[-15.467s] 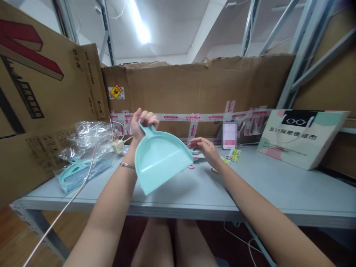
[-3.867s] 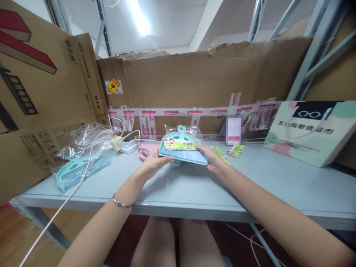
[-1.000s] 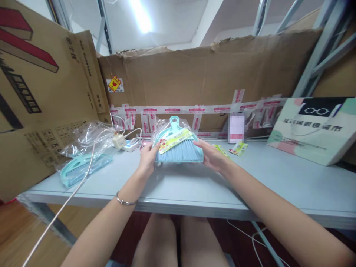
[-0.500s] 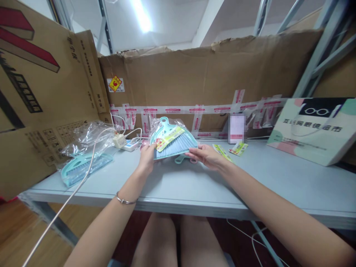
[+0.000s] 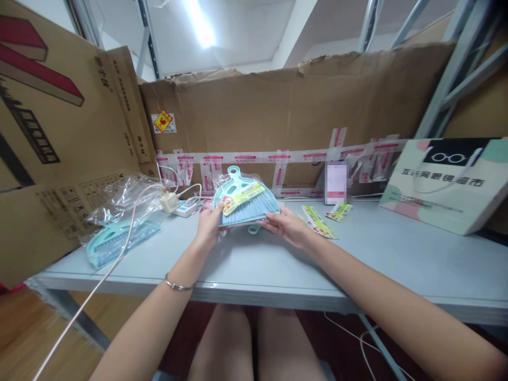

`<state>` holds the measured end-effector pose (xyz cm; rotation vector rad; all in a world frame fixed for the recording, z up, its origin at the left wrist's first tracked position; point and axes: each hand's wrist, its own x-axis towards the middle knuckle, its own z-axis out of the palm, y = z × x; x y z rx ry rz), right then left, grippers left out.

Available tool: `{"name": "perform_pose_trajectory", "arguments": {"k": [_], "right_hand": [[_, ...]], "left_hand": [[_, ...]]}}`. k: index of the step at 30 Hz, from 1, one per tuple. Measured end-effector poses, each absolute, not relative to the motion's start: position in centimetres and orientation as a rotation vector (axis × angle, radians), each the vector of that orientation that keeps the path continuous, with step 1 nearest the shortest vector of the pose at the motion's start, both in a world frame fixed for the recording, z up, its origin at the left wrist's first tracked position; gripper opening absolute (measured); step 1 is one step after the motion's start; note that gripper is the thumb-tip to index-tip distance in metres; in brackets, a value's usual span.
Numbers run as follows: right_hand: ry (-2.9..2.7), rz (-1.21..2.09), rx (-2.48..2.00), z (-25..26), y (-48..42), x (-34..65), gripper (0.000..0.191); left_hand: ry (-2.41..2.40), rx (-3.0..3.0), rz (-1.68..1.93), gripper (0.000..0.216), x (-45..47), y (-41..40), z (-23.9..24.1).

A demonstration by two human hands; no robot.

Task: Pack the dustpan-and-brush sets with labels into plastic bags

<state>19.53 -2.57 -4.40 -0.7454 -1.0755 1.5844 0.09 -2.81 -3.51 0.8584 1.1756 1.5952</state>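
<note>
Between my two hands, just above the table, is a light-blue dustpan and brush set, tilted up toward me with its ring handle at the top. A yellow-green label card lies slantwise across its front. My left hand grips the set's left edge, thumb in front. At the lower right corner my right hand pinches the edge, its fingers partly underneath. Behind and below the set, a pale-blue handle end shows; what it belongs to is mostly hidden.
A bagged light-blue dustpan set lies at left, crossed by a white cable. A power strip sits behind. Loose label cards and a phone are at right, near a paper bag. Cardboard walls the back.
My right hand has shifted slightly left and its fingers have moved further under the set's corner. The set has tipped a little; my left hand keeps its hold.
</note>
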Motion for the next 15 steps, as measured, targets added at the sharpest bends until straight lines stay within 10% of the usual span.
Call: {"name": "perform_pose_trajectory", "arguments": {"k": [15], "right_hand": [[-0.928, 1.482, -0.910, -4.1, -2.4, 19.5, 0.017]], "left_hand": [[1.036, 1.065, 1.506, 0.040, 0.1, -3.8, -3.3]]}}
